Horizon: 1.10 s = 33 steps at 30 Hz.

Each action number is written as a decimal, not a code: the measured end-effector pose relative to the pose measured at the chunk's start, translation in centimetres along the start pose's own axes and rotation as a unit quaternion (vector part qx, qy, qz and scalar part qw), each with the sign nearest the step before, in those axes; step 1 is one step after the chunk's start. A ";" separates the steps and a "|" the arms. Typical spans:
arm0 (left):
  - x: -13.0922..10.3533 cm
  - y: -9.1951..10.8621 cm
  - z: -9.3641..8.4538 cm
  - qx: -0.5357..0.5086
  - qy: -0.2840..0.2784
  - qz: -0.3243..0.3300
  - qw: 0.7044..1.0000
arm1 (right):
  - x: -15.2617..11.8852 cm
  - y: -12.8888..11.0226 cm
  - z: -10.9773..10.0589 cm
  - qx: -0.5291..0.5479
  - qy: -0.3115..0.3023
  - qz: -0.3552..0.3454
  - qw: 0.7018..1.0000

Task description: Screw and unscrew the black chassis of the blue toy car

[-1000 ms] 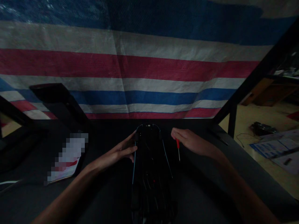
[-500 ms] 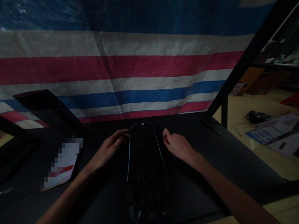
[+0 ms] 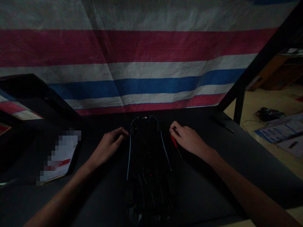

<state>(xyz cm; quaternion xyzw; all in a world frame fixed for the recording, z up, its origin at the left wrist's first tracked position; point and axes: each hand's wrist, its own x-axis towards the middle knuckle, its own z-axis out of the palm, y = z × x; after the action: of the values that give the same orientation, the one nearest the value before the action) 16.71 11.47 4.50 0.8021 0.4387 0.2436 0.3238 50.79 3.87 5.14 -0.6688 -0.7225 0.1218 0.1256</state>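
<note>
A black toy car (image 3: 148, 148) with thin blue lines along its sides lies underside up on the dark table, its far end toward the striped sheet. My left hand (image 3: 110, 142) rests beside its far left wheel, fingers bent loosely and apart from the thumb; whether the fingertips touch the car is too dark to tell. On the other side, my right hand (image 3: 188, 135) is closed around a small screwdriver (image 3: 174, 141) with a red handle. Its thin shaft points back toward me, away from the car.
At left a phone (image 3: 60, 162) with a blurred screen lies on the table (image 3: 203, 195), near a dark stand (image 3: 56, 101). Another dark-handled tool (image 3: 228, 128) lies at the far right. A striped sheet (image 3: 151, 69) hangs behind, with a black frame post (image 3: 239, 104) at right.
The view has tilted down slightly. My right hand has shifted a little away from the car, and more of the red screwdriver handle shows. My left hand's fingers have curled a bit more.
</note>
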 end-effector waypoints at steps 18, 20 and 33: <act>0.0 -0.3 -0.1 0.013 -0.021 0.008 1.000 | 0.5 1.1 0.4 0.029 0.005 -0.008 1.000; 0.0 -0.3 -0.1 0.018 -0.024 0.010 1.000 | 0.4 1.1 0.4 0.027 0.006 -0.006 1.000; -0.1 -0.1 -0.1 0.023 -0.023 0.009 0.999 | 0.6 1.6 0.9 0.013 -0.003 -0.011 1.000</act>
<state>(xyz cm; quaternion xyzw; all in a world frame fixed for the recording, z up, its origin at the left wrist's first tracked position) 16.52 11.45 4.52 0.8189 0.4292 0.2178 0.3126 51.93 4.54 3.71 -0.6588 -0.7286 0.1317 0.1336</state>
